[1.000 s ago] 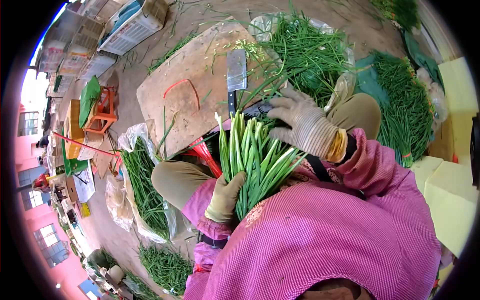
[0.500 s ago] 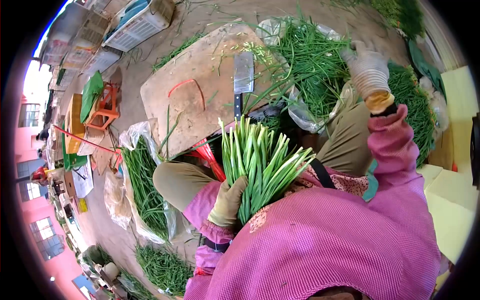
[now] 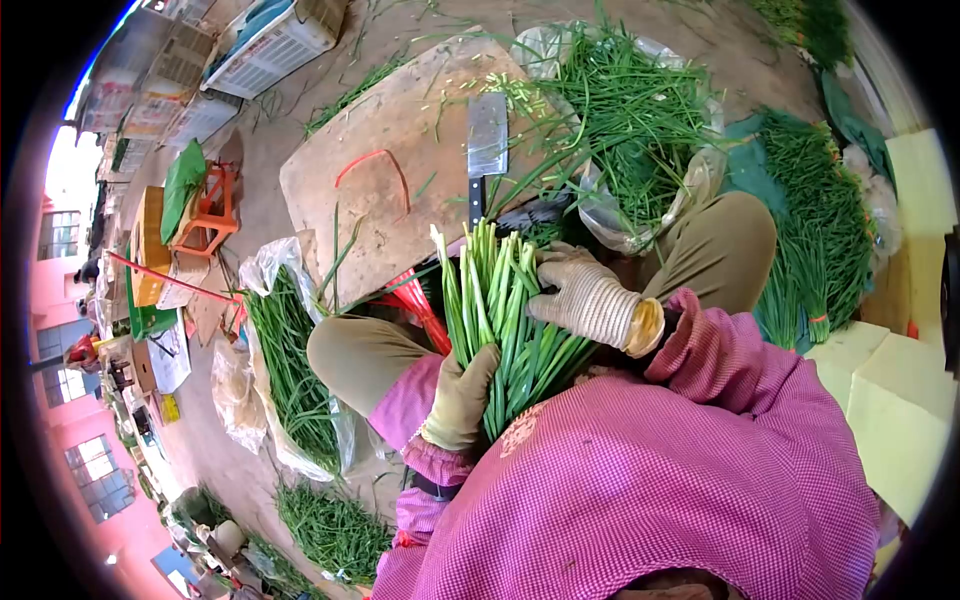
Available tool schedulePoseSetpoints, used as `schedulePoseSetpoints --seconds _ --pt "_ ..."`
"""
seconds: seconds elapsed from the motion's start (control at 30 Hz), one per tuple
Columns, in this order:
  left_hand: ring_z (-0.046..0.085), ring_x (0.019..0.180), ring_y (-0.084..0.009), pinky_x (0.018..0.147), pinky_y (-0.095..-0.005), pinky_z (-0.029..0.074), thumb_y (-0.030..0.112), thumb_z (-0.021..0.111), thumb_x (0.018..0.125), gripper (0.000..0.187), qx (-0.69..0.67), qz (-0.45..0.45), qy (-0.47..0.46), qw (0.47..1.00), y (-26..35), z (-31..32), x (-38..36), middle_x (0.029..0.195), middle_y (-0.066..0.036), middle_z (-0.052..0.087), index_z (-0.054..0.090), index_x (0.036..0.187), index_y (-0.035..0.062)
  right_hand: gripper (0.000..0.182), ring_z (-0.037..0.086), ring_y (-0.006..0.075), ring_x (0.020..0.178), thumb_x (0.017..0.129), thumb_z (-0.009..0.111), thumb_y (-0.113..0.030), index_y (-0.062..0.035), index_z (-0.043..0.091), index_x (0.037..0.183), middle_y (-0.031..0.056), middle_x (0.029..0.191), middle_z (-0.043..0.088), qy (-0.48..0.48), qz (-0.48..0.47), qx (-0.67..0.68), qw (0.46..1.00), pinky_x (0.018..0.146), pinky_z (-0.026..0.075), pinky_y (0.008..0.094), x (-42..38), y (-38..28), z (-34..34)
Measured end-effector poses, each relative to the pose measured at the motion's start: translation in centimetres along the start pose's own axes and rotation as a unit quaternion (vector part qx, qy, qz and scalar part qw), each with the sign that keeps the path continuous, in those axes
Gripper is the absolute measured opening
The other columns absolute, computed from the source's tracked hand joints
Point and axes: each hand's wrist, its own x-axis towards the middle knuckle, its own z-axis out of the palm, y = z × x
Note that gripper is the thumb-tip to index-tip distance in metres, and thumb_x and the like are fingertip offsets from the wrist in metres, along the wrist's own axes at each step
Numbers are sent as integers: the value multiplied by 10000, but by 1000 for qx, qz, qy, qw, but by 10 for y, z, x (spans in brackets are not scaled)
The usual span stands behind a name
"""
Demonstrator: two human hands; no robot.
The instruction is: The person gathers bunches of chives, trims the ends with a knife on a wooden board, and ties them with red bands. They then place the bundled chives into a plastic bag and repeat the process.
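Note:
My left hand (image 3: 463,398), in a tan work glove, is wrapped round a bunch of green onions (image 3: 487,310) in front of my body. The pale cut ends point up and away from me; the green leaves run down toward my lap. My right hand (image 3: 592,293), in a ribbed pale glove, is closed on the upper right side of the same bunch. Part of the stalks is hidden behind it. Beyond the bunch, a cleaver (image 3: 487,145) lies on a worn wooden board (image 3: 330,215) with its black handle toward me.
Loose green onions (image 3: 640,120) lie on plastic at the board's right. Another plastic-wrapped pile (image 3: 290,370) is by my left knee. Banded bunches (image 3: 820,220) lie at far right. Red strips (image 3: 420,310) hang by the board. An orange stool (image 3: 208,212) and white crates (image 3: 275,50) stand left.
My right hand has come from over the loose pile at the right to the bunch and closed on its stalks. My left hand keeps its hold. My right knee has shifted right.

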Motion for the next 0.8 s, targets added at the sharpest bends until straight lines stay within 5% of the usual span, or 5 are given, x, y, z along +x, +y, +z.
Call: schedulePoseSetpoints --seconds 0.3,0.5,0.57,0.67,0.8 --pt "605 870 -105 799 -263 496 127 586 954 297 22 3 -7 1000 1 9 0 1027 -16 660 604 1220 -2 265 565 329 1180 850 601 -278 -77 674 1007 165 1056 668 105 93 -8 990 1039 423 443 7 14 -45" --pt "613 842 -110 761 -268 502 170 581 946 301 -37 -39 -12 998 -4 -3 4 1002 -19 665 618 1192 1 356 642 294 887 889 578 -387 -42 665 884 151 918 656 510 52 -411 753 751 518 431 28 76 -165" --pt "621 845 -117 764 -272 508 179 572 948 303 -47 -42 -19 998 -3 -2 4 1008 -22 669 621 1189 2 456 655 285 810 912 547 -479 -46 687 886 170 869 667 481 -9 -478 735 738 519 431 23 78 -160" --pt "654 879 -150 797 -291 528 182 554 948 302 -79 -62 -13 995 1 1 2 1029 -50 686 626 1179 2 623 643 332 654 891 529 -629 -36 714 847 196 726 657 114 -1 -131 985 691 521 451 15 19 -110" --pt "658 868 -155 784 -297 535 199 554 951 312 -74 -46 -23 996 1 1 -1 1024 -58 687 625 1174 -7 580 656 375 826 890 510 -601 -61 708 972 190 881 677 7 -76 -64 995 746 520 454 20 17 -18"
